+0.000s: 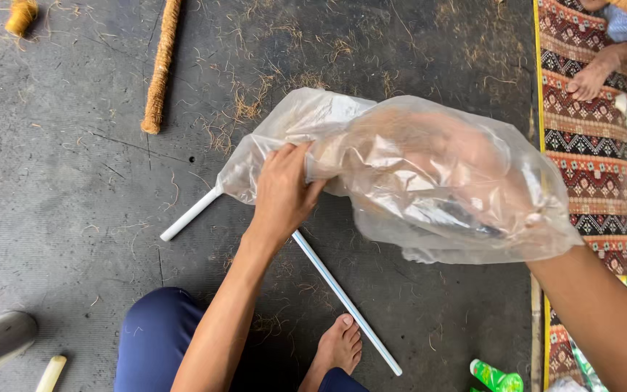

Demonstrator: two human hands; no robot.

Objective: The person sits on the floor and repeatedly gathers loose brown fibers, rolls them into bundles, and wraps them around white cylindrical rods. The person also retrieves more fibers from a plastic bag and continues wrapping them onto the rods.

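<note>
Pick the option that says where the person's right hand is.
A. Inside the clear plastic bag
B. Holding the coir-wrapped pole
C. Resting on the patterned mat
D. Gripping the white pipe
A: the right hand shows through the film of the clear plastic bag, with the forearm entering at the bag's lower right, while the left hand grips the bag from outside.

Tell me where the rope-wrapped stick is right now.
In the head view, the rope-wrapped stick lies on the dark mat at upper left, beyond the plastic bag, with a twine ball to its left.
</note>
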